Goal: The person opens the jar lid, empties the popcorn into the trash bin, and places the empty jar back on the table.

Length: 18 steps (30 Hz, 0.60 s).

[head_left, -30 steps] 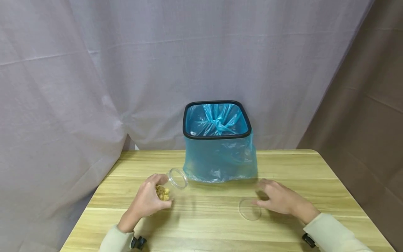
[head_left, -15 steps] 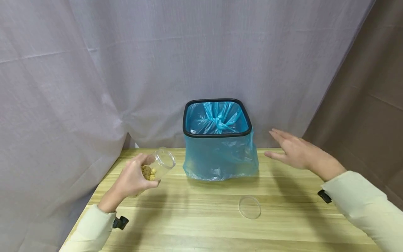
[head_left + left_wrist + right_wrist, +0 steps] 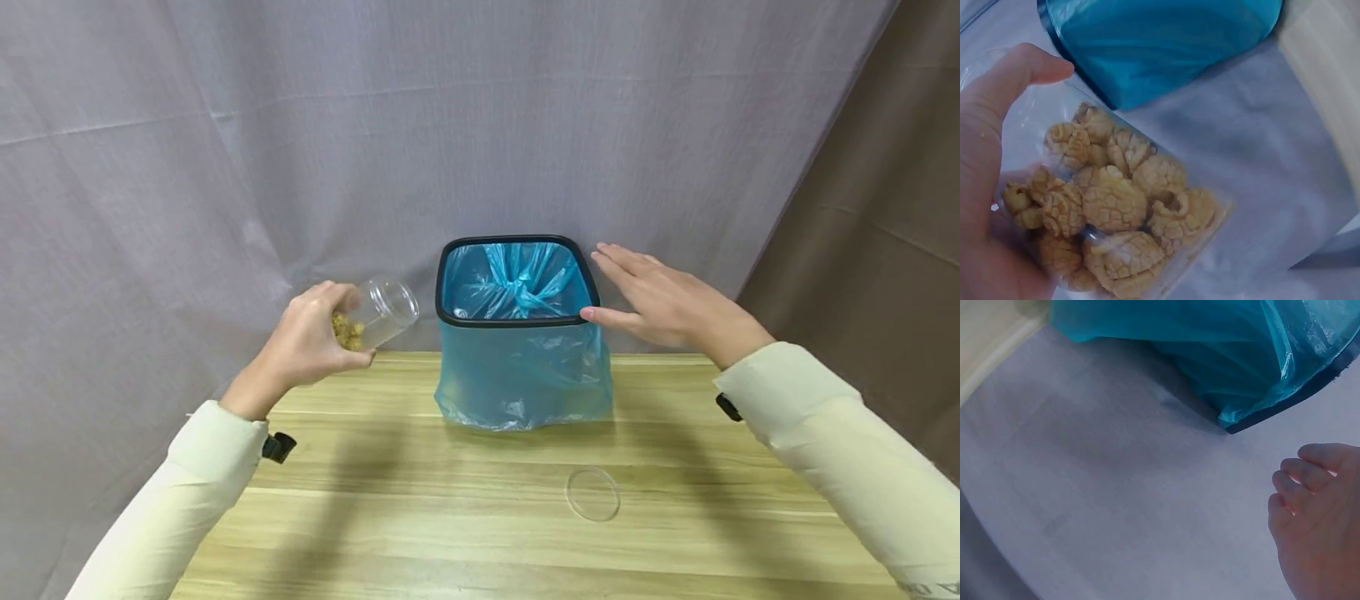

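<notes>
Jar [image 3: 393, 310] of tan puffed pieces [image 3: 1116, 200] clamped in left hand [image 3: 306, 337], tilted left of blue-lined bin [image 3: 525, 375], mouth toward it. Right hand [image 3: 663, 302] straight-fingered by bin's right side, thumb contact hard to judge. Clear disc [image 3: 592, 494] on table [image 3: 450, 533].

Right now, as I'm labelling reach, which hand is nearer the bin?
The right hand: it is beside the bin, on its right. The left hand is farther away, left of the bin, holding the jar.
</notes>
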Available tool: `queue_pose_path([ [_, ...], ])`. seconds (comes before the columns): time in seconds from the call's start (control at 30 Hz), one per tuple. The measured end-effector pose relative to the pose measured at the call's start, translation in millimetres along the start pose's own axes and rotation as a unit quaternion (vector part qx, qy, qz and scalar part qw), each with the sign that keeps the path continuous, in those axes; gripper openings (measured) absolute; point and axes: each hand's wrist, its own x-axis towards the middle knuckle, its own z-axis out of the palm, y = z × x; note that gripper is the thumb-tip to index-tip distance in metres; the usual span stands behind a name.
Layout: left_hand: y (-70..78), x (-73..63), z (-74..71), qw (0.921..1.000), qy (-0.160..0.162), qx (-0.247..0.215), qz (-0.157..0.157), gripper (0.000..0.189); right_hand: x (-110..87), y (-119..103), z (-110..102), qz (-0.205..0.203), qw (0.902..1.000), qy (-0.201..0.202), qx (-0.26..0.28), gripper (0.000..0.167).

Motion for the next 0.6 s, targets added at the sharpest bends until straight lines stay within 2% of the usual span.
queue_pose_path([
  [0.17,1.7,27.3,-9.4,0.9997,-0.004,0.022,0.004,0.077,15.6,-7,3,-0.011,0.9999,0.002,-0.008,0.098],
  [0.3,2.7,44.7,-11.8,0.9987,-0.011,0.049,0.013,0.08,25.0,-9,10,-0.015,0.9997,-0.005,-0.016,0.099],
  [0.6,9.6,73.9,-10.6,0.9967,-0.028,0.075,0.008,0.081,30.5,-5,27,-0.013,0.9996,-0.006,-0.023,0.098],
])
